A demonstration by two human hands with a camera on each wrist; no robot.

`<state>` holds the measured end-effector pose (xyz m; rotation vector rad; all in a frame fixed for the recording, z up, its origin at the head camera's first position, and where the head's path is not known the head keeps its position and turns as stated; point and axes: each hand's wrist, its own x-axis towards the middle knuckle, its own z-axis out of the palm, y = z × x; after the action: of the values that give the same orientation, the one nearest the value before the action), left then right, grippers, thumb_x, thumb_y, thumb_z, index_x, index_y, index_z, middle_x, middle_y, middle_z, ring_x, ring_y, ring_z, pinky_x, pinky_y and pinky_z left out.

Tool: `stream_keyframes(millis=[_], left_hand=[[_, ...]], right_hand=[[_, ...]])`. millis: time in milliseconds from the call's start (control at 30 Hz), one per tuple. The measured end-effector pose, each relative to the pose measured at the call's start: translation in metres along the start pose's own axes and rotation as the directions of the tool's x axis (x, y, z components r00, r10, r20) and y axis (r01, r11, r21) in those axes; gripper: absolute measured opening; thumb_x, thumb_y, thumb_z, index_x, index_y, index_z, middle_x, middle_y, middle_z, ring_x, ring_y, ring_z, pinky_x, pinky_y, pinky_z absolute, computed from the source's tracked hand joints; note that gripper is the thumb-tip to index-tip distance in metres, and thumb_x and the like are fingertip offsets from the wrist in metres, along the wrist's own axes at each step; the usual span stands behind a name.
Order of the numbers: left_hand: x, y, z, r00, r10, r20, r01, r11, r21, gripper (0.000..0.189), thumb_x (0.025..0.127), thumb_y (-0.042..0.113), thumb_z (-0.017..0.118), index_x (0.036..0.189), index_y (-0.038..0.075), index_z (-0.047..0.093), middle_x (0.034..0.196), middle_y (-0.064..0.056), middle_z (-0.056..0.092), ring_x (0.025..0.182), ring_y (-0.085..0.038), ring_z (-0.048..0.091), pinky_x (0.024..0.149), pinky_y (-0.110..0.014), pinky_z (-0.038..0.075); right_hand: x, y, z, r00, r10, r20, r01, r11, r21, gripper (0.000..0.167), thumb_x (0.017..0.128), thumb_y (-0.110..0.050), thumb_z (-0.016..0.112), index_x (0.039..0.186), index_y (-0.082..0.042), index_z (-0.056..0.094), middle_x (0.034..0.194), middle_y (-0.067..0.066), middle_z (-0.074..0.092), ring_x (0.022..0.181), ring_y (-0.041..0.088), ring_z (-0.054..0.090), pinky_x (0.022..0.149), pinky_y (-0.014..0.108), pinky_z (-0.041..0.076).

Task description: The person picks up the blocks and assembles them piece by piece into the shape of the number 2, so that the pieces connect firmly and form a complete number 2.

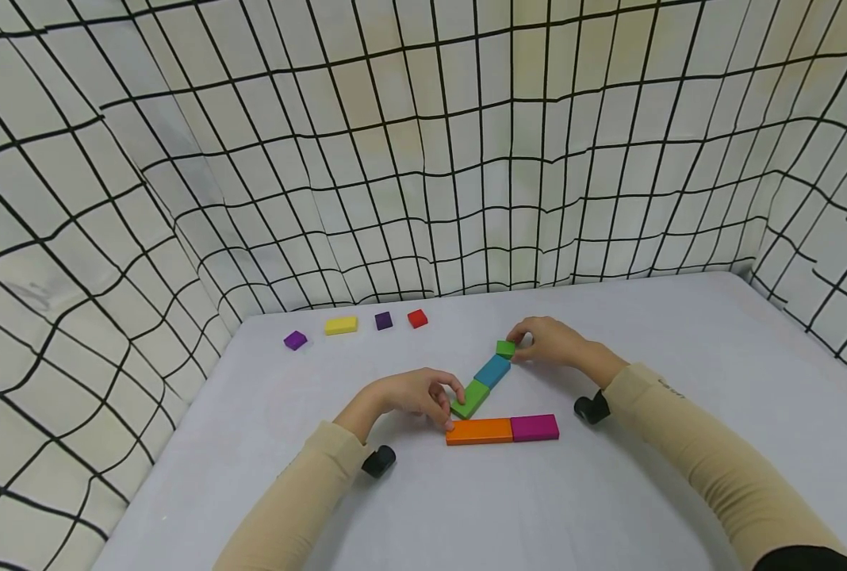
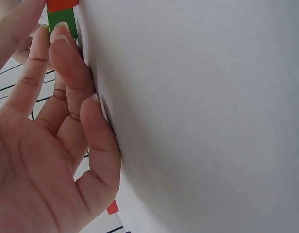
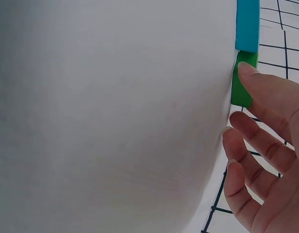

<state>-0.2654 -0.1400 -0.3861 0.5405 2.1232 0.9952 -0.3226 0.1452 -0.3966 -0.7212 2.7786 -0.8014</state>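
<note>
A slanted row on the table holds a long green block [image 1: 470, 400], a blue block [image 1: 492, 370] and a small green block [image 1: 505, 349] at its far end. Just nearer lie an orange block [image 1: 479, 431] and a magenta block [image 1: 534, 427], end to end. My left hand [image 1: 415, 394] rests at the left ends, its index fingertip at the long green block and its thumb at the orange block's corner. Between thumb and index finger, my right hand [image 1: 553, 342] pinches the small green block [image 3: 241, 87]; its other fingers are loosely bent in the right wrist view.
Toward the table's back left lie a purple block [image 1: 295, 340], a yellow block [image 1: 341, 326], a dark purple block [image 1: 384, 320] and a red block [image 1: 417, 318]. Black netting [image 1: 466, 182] over white cloth stands around the white table [image 1: 652, 492].
</note>
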Motion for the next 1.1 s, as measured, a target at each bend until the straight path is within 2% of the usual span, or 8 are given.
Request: stream_keyframes(millis=[400, 800, 1100], left_hand=[[-0.0003, 0.0, 0.0002, 1.0, -0.006, -0.002, 0.006, 1.0, -0.001, 0.029, 0.091, 0.005, 0.077, 0.116, 0.01, 0.065, 0.08, -0.002, 0.061, 0.074, -0.015, 0.051, 0.06, -0.022, 0.035], [-0.001, 0.0014, 0.0004, 1.0, 0.009, 0.002, -0.009, 1.0, -0.009, 0.027, 0.091, 0.004, 0.077, 0.115, 0.009, 0.065, 0.077, -0.001, 0.061, 0.067, -0.014, 0.048, 0.056, -0.022, 0.031], [-0.0008, 0.0009, 0.0004, 1.0, 0.007, -0.004, -0.007, 1.0, -0.005, 0.027, 0.091, 0.005, 0.077, 0.115, 0.009, 0.065, 0.077, -0.001, 0.061, 0.068, -0.014, 0.049, 0.057, -0.022, 0.032]], right_hand=[[-0.0002, -0.0017, 0.001, 1.0, 0.016, 0.007, -0.016, 1.0, 0.003, 0.032, 0.091, -0.013, 0.078, 0.12, -0.001, 0.071, 0.118, 0.012, 0.069, 0.103, 0.029, 0.056, 0.091, 0.042, 0.052], [-0.0023, -0.0012, 0.0012, 1.0, -0.015, -0.011, 0.015, 1.0, -0.017, 0.034, 0.089, -0.012, 0.08, 0.12, 0.0, 0.071, 0.119, 0.012, 0.07, 0.104, 0.029, 0.058, 0.094, 0.045, 0.05], [-0.0021, -0.0017, 0.0006, 1.0, -0.01, -0.01, 0.01, 1.0, -0.021, 0.033, 0.089, -0.012, 0.08, 0.119, 0.0, 0.071, 0.118, 0.012, 0.07, 0.103, 0.029, 0.057, 0.093, 0.045, 0.05]])
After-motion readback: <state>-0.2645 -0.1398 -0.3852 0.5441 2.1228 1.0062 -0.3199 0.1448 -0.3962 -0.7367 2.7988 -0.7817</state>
